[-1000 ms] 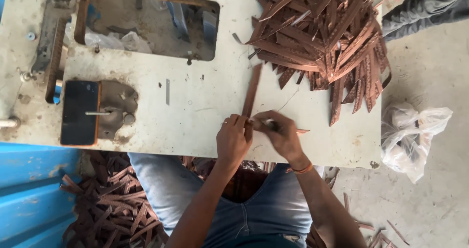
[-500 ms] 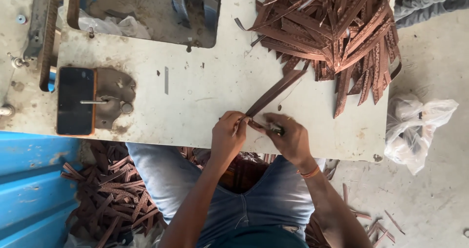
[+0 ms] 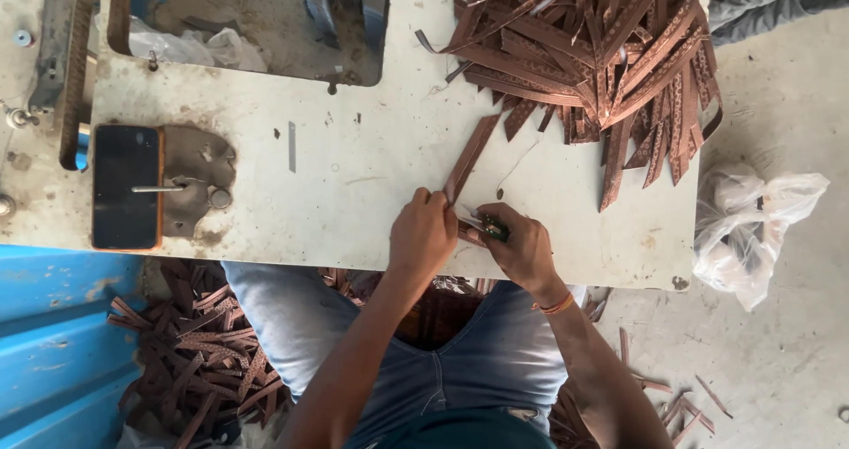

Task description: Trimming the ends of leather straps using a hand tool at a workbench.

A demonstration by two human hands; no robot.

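Note:
A long brown patterned strip point(image 3: 470, 157) lies slanted on the white work table point(image 3: 354, 184). My left hand point(image 3: 424, 235) pinches its near end at the table's front edge. Just to its right, my right hand point(image 3: 522, 247) is closed around a small metal cutting tool point(image 3: 485, 226) with a green handle, its tip at the strip's near end. A big heap of similar brown strips point(image 3: 601, 51) covers the table's far right. My legs in blue jeans are under the table edge.
A dark phone point(image 3: 126, 186) lies at the table's left beside a metal plate point(image 3: 199, 179). A rectangular cut-out point(image 3: 256, 24) opens at the back. More brown strips point(image 3: 203, 352) litter the floor. A white plastic bag point(image 3: 752, 223) sits right; a blue panel point(image 3: 53, 334) at left.
The strip has swung from lying out to the right to pointing more straight away from me. Both hands stay at its near end.

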